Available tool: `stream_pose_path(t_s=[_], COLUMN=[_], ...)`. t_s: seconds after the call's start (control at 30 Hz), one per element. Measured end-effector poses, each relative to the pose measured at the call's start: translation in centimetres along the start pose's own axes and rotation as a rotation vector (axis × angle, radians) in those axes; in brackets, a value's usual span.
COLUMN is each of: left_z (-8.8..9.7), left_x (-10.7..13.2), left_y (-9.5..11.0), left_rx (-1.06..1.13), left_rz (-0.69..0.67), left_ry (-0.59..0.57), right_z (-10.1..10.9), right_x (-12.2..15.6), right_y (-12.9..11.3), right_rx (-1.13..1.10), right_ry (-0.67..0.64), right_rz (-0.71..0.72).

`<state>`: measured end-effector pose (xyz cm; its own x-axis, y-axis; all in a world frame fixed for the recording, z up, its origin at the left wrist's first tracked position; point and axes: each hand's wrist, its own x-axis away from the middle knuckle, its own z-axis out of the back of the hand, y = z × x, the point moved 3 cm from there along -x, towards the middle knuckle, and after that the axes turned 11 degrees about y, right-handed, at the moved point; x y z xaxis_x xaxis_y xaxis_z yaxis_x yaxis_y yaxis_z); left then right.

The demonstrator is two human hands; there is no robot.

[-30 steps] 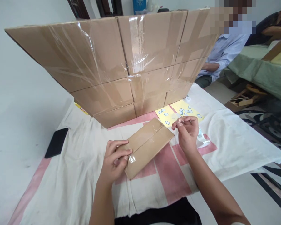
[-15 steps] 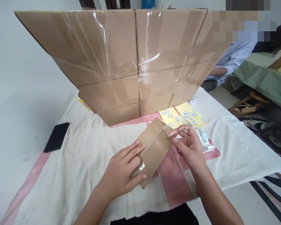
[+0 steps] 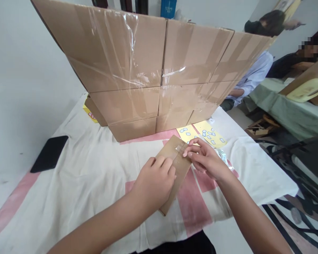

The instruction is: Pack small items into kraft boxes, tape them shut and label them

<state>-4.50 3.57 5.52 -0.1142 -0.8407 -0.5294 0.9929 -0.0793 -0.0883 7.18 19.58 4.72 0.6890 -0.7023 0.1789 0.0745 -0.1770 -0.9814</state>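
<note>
A flat, narrow piece of brown cardboard (image 3: 180, 173) lies slantwise on the cloth before me, with a strip of clear tape (image 3: 179, 148) near its far end. My left hand (image 3: 157, 178) rests over its left side, fingers curled in; whatever lies under the fingertips is hidden. At the far right edge, my right hand (image 3: 204, 158) has bent fingers and thumb closed at the cardboard and the tape's end. Partly behind that wrist is a white object with a clear, shiny part (image 3: 222, 155), perhaps a tape dispenser.
A tall folded cardboard panel (image 3: 137, 104) stands across the table's back. Yellow sheets with small outlines (image 3: 208, 133) lie at its foot. A black phone (image 3: 49, 153) is at left, a yellow box (image 3: 89, 112) behind it. People (image 3: 254, 76) sit beyond, near a green-covered table (image 3: 286, 100).
My left hand has gone from fingers spread flat on the cardboard to curled, and sits farther up it. My right hand stays at the taped edge. The view has shifted, showing more at right.
</note>
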Motion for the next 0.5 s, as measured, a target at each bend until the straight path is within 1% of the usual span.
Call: stream_pose_path(t_s=[0.17,0.23,0.33,0.4,0.5], left_z=[-0.9,-1.3,-2.0,-2.1,-2.1], left_x=[-1.0,-1.1,-1.2,-1.0,-0.7], left_y=[-1.6,-2.0,-2.4,-2.5,-2.4], left_rx=[0.106,0.151,0.212,0.200,0.155], left_rz=[0.019,0.030,0.055,0.069,0.061], left_ry=[-0.084,-0.095,-0.064,-0.024,0.038], right_z=[-0.2,-0.2,-0.3,-0.4,-0.5], right_x=[-0.6,-0.8,-0.8,-0.7,-0.6], right_y=[-0.6,-0.6,-0.8,-1.0,-1.3], right_rx=[0.039,0.040,0.035,0.038,0.073], right_ry=[-0.027,-0.019,0.035,0.070,0.083], right_rz=[-0.027,-0.036,-0.037,-0.029,-0.025])
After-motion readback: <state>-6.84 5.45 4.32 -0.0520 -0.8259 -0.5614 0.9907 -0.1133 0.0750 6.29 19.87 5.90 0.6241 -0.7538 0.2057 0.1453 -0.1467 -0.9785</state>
